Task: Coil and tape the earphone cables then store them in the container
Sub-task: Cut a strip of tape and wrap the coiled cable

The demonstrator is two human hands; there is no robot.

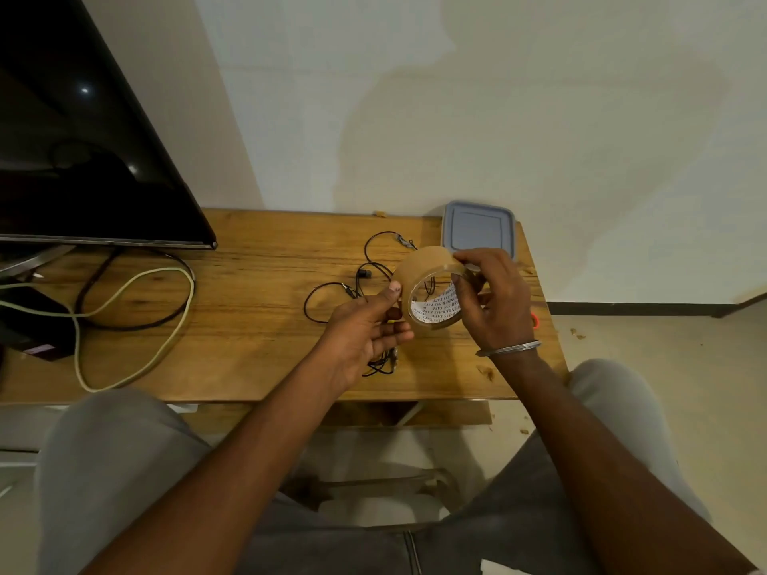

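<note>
A brown tape roll (423,267) is held above the wooden table (257,325). My left hand (369,325) grips its left side, thumb on the outer face. My right hand (489,300) pinches the roll's top right rim, fingers reaching into the core. Black earphone cables (373,259) lie loose on the table behind the roll, and another black bundle (384,363) shows below my left hand. A container with a grey-blue lid (477,230) stands at the table's back right, lid on.
A dark screen (83,159) stands at the left rear, with black and pale green cables (137,325) looping across the left part of the table. A small red item (535,319) peeks out by my right wrist. My knees sit below the table's front edge.
</note>
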